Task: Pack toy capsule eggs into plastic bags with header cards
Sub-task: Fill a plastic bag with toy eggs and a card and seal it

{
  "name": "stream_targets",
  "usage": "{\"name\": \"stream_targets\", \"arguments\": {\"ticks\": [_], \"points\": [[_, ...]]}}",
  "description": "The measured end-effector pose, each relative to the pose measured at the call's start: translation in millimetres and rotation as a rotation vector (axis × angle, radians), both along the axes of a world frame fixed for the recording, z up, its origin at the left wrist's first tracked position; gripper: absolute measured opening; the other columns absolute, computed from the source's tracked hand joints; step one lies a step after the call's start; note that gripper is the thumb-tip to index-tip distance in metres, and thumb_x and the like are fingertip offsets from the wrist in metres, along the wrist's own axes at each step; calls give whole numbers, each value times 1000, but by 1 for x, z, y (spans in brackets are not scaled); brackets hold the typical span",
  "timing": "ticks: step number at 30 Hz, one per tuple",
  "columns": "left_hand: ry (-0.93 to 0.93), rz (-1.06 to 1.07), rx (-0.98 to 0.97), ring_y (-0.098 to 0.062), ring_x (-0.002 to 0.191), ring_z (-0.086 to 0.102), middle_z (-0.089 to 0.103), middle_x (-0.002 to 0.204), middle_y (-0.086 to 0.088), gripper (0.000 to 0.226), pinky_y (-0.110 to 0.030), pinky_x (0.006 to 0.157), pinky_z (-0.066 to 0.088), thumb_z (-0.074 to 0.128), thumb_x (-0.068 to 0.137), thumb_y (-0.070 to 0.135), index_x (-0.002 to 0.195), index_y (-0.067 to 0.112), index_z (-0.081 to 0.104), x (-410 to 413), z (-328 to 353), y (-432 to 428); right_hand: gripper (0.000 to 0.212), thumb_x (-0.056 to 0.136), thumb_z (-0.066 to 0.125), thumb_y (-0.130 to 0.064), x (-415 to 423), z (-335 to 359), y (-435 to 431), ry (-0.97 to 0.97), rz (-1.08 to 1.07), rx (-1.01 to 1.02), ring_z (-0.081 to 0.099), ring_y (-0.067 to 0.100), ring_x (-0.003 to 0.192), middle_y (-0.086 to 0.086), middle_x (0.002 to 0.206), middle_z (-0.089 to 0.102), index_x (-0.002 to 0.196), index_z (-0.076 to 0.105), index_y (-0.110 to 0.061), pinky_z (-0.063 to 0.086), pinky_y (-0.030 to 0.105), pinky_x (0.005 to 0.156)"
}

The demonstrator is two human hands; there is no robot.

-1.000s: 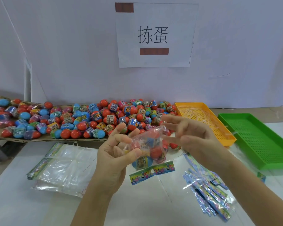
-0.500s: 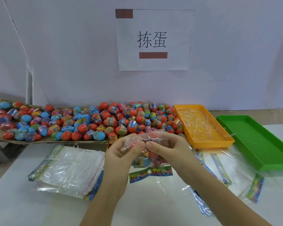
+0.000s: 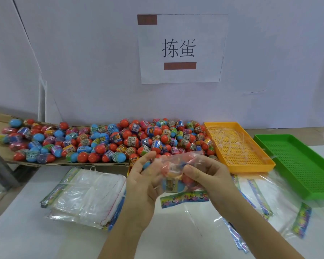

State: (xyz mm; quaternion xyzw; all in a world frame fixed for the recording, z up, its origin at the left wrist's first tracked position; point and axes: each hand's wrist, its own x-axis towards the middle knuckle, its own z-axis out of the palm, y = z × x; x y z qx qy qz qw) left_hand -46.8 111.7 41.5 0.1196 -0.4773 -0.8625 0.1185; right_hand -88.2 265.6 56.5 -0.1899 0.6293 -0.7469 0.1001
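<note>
Both hands hold one clear plastic bag [image 3: 173, 166] with several capsule eggs inside, lifted a little above the white table. My left hand [image 3: 141, 181] grips its left side, thumb on top. My right hand [image 3: 208, 174] pinches its right side, thumb pressed on the film. The bag's colourful header card [image 3: 183, 198] hangs below the hands. A large heap of red, blue and labelled capsule eggs [image 3: 108, 142] lies on a cardboard sheet [image 3: 51, 162] behind.
A stack of empty bags [image 3: 86, 197] lies at the left of the table. More bags with header cards [image 3: 269, 206] are spread at the right. An orange perforated tray [image 3: 238, 146] holding clear strips and a green tray [image 3: 297, 163] stand at the back right.
The hands have stayed together on the bag and shifted their grip; my left thumb now lies higher on the film. The bag has bunched up more between the hands.
</note>
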Motion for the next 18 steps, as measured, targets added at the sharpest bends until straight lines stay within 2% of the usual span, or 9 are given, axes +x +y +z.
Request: {"name": "stream_targets", "arguments": {"ticks": [2, 4, 7, 10, 12, 15, 18], "points": [[-48, -11, 30, -26, 71, 74, 76, 85, -8, 47, -34, 52, 59, 67, 48, 49, 78, 13, 66, -1, 1, -8, 20, 58, 79, -34, -2, 1, 6, 48, -41, 0, 70, 15, 63, -2, 63, 70, 77, 77, -30, 54, 22, 54], [-96, -39, -88, -28, 72, 74, 75, 82, -14, 44, -37, 56, 59, 65, 53, 54, 64, 11, 64, -2, 1, -11, 24, 56, 79, -32, -3, 4, 10, 91, -59, 4, 70, 15, 65, 0, 66, 71, 80, 77, -31, 54, 21, 54], [-121, -84, -264, -26, 75, 74, 76, 82, -12, 58, -34, 59, 58, 64, 50, 63, 76, 12, 73, -1, 0, -8, 29, 56, 79, -25, -4, 7, 14, 169, -60, 32, 72, 13, 72, -1, 76, 75, 84, 78, -34, 55, 21, 58], [-115, -70, -314, -22, 76, 74, 76, 81, -9, 46, -27, 55, 57, 69, 51, 58, 70, 18, 77, 0, -2, -4, 34, 59, 79, -18, -3, 7, 16, 221, -55, 72, 73, 15, 80, -1, 85, 76, 90, 76, -30, 57, 21, 62], [-121, -61, -305, -22, 75, 73, 76, 81, -10, 40, -26, 54, 57, 71, 52, 53, 68, 17, 76, 0, -5, -5, 39, 60, 79, -23, -2, 5, 17, 255, -77, 122, 73, 18, 84, -1, 89, 76, 97, 73, -28, 58, 24, 66], [-134, -124, -246, -19, 71, 73, 76, 80, -9, 35, -30, 56, 58, 72, 50, 49, 67, 19, 78, 0, -5, -8, 40, 61, 79, -28, -2, 2, 19, 293, -94, 170, 72, 19, 88, -2, 93, 75, 100, 72, -33, 59, 30, 70], [-152, -181, -164, -18, 68, 72, 74, 79, -9, 32, -35, 62, 58, 73, 51, 45, 69, 19, 75, -1, -5, -10, 38, 62, 78, -31, -1, 2, 19, 330, -91, 206, 71, 16, 90, -7, 95, 75, 98, 72, -40, 59, 27, 72]]}}
